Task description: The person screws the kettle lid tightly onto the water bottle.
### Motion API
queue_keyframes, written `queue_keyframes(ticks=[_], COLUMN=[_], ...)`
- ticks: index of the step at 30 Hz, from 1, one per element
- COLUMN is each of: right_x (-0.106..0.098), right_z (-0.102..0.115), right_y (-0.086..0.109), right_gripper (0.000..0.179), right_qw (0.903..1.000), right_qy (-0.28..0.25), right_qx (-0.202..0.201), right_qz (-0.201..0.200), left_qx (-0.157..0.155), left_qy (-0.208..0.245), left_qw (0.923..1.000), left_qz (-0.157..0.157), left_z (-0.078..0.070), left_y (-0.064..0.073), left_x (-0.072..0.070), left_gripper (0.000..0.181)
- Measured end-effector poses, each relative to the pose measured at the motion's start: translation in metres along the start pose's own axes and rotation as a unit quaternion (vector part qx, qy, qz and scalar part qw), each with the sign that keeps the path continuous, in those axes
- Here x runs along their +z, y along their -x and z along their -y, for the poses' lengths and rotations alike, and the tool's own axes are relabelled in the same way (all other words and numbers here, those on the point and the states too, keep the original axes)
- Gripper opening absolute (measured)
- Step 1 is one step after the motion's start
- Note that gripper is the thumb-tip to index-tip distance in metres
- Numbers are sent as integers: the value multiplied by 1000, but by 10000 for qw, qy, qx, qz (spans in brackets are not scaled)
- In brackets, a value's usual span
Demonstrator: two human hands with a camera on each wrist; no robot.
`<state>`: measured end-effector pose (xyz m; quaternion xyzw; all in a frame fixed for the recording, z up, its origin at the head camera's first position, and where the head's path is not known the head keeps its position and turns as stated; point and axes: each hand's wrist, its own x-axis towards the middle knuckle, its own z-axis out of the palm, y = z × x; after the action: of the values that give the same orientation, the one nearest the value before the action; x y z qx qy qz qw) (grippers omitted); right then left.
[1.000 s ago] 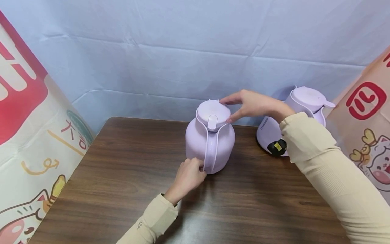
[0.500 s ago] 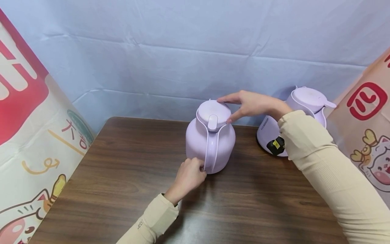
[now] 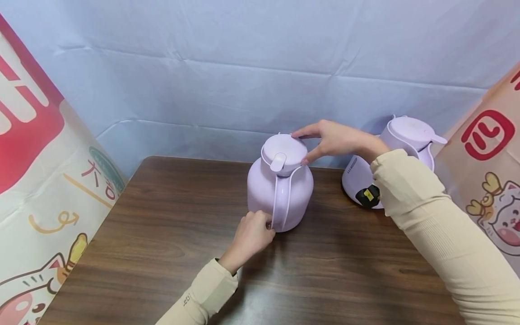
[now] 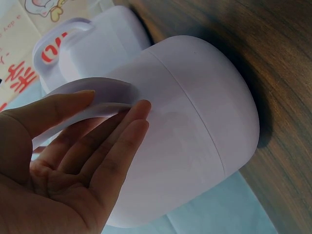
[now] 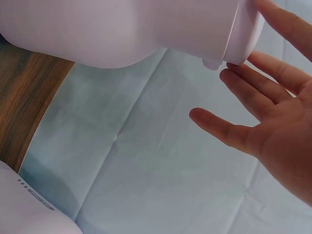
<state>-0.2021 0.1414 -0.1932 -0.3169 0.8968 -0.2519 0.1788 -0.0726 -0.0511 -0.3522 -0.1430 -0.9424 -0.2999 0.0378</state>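
A lilac thermos jug stands upright on the table, its handle facing me. My left hand holds the lower part of that handle; in the left wrist view the thumb lies on one side of it and the fingers on the other. My right hand grips the round lid between thumb and fingertips from the right. The lid's pouring tab points to the left of the handle's line. Several right fingertips touch the lid in the right wrist view, while one finger stands off it.
A second lilac jug with a black and yellow label stands at the right, partly behind my right forearm. The brown wooden table meets a pale blue cloth backdrop. Printed cartoon sheets hang at both sides.
The lid has turned slightly clockwise under my right hand, so its tab has swung left from the handle's line. The jug and my left hand have stayed put.
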Motion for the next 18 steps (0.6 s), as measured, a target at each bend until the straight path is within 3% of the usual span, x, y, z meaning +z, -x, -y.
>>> queue_keyframes(ticks=[18], right_x=[6], right_z=[6], right_y=[8], right_gripper=[51], right_qw=[9963], right_qy=[572], right_qx=[194], right_qz=[-615], left_qx=[0], left_qy=[-18], left_qw=[10000], left_qz=[-40], left_z=[1], left_y=[0], left_x=[-1], left_gripper=[35])
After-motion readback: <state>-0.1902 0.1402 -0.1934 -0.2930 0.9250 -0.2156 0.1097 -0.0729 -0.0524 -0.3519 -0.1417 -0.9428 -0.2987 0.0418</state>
